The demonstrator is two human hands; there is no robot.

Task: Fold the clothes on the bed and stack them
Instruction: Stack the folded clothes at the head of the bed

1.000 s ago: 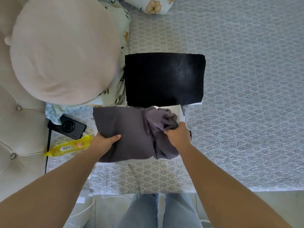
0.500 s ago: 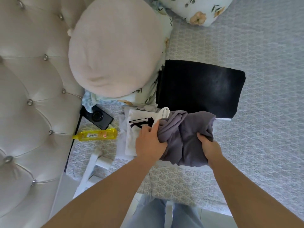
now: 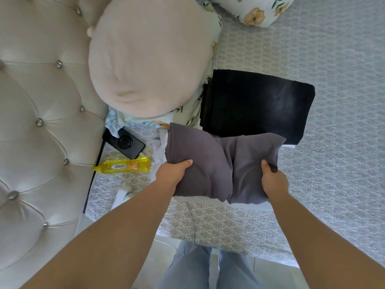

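A folded grey garment (image 3: pixel 210 163) lies near the bed's front edge, on top of a white garment (image 3: pixel 158 149) whose edges stick out at the left and below. My left hand (image 3: pixel 173 172) grips the grey garment's left front edge, thumb on top. My right hand (image 3: pixel 273 180) grips its right front edge the same way. Just behind it a neatly folded black garment (image 3: pixel 258 105) lies flat on the patterned bedspread (image 3: pixel 333 142).
A big round pink cushion (image 3: pixel 150 59) and floral pillows (image 3: pixel 262 11) sit at the back. A tufted headboard (image 3: pixel 41 122) fills the left. A black camera (image 3: pixel 126 142) and a yellow bottle (image 3: pixel 125 165) lie left of the clothes. My jeans (image 3: pixel 208 268) show below.
The grey garment was bunched between my hands half a second ago; now it is spread wider over the white garment, with my hands moved apart to its left and right edges.
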